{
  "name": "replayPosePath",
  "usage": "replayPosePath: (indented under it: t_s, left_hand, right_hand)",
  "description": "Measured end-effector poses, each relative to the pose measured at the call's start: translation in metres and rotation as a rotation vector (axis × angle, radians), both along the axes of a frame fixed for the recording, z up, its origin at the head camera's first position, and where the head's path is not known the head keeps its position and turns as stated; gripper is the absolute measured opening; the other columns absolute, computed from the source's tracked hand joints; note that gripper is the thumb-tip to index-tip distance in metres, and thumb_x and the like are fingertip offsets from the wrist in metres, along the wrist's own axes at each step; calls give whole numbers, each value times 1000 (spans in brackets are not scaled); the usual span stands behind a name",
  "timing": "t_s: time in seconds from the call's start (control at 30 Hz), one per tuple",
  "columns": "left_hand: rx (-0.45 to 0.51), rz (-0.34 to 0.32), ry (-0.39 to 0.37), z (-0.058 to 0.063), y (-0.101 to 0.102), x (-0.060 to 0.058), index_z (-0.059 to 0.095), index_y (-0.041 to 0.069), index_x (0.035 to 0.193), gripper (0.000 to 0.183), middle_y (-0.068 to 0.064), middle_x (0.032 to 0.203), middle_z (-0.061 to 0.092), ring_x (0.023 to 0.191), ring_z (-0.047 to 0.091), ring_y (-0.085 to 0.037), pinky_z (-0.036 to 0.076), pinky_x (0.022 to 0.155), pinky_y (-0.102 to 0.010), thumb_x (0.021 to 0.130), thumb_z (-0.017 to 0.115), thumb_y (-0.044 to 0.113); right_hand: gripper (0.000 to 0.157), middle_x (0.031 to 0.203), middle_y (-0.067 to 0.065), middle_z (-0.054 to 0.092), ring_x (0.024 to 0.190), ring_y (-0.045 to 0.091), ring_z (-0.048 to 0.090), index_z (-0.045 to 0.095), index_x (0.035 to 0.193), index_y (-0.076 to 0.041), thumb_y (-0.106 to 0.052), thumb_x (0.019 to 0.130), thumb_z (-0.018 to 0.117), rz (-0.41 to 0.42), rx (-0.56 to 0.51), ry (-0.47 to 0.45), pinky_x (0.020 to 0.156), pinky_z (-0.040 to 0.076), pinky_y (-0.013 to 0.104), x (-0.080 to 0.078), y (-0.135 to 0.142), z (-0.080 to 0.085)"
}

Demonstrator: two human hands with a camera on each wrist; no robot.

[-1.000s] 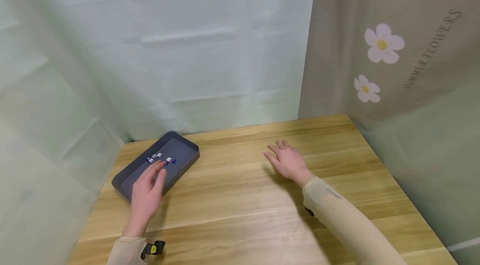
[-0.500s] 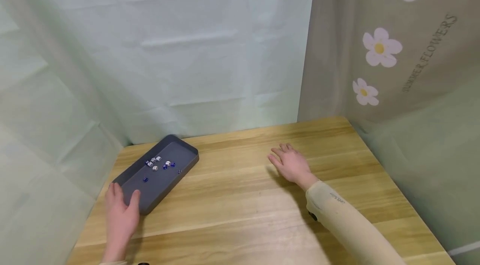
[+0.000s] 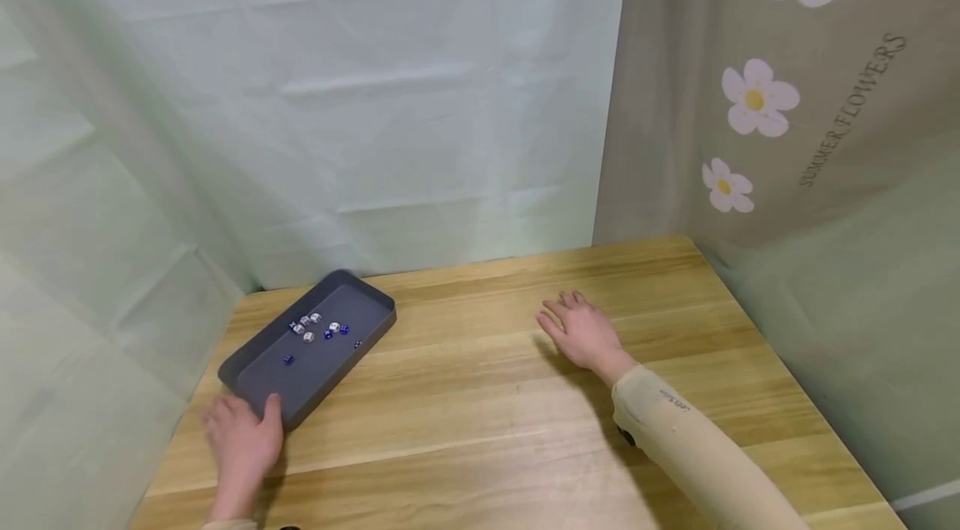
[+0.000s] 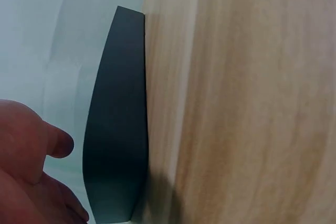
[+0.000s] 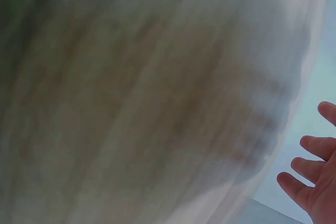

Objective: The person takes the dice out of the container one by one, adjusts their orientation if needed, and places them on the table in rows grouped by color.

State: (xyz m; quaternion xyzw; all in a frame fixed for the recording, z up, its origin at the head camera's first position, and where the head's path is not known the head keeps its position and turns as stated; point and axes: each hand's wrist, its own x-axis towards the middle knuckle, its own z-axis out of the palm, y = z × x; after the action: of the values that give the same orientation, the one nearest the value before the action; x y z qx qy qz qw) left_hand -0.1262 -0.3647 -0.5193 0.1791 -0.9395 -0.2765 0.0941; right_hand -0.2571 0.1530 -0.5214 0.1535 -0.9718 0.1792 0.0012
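A dark grey rectangular tray (image 3: 341, 372) lies at an angle on the left of the wooden table. Inside it, white dice (image 3: 308, 337) and blue dice (image 3: 288, 360) are scattered, several of each. My left hand (image 3: 243, 434) is at the tray's near end, thumb spread from the other fingers. In the left wrist view, a narrow gap shows between the thumb tip (image 4: 64, 145) and the tray's side wall (image 4: 115, 124). Well to the right, my right hand (image 3: 587, 334) hovers low with loosely extended fingers, holding nothing.
Wood-grain tabletop (image 3: 450, 397) stretches between the two hands. Pale cloth (image 3: 412, 97) hangs behind the table's back edge and along the left. A flower-printed curtain (image 3: 667, 97) closes off the right side.
My left hand has drawn back from above the dice to the tray's near end, then slightly clear of its rim. A white die and a blue die now show apart. The right hand barely shifts.
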Motion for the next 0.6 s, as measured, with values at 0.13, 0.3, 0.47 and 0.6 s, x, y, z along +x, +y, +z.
replayPosePath:
  t_s: [0.13,0.3,0.47,0.6]
  left_hand:
    - [-16,-16,6,-8,-1,-3,0,-38,144,81,-62,152,-1,144,-4,-77,-4,122,-73,111,34,28]
    - [-10,-10,-10,-16,-3,-6,-2,-37,145,79,-61,153,-4,145,-7,-76,-4,121,-75,111,33,25]
    - [-3,22,-39,-13,0,-4,-7,-35,146,81,-59,155,-9,147,-9,-73,-4,122,-73,111,37,23]
    - [0,33,-46,-12,4,-1,-8,-34,147,79,-58,155,-11,148,-11,-71,-6,123,-71,111,36,21]
  right_hand:
    - [60,163,26,43,153,50,35,56,157,-13,-53,114,42,1,-6,4,121,32,65,1,1,2]
    - [61,164,25,42,153,50,34,56,158,-14,-54,114,41,-6,10,-4,121,32,65,3,2,0]
    - [61,165,25,42,154,49,33,55,158,-14,-54,114,42,-18,3,-7,122,30,66,3,3,-2]
    - [60,165,25,42,154,49,34,55,158,-14,-53,114,42,-12,12,0,121,31,66,4,5,-4]
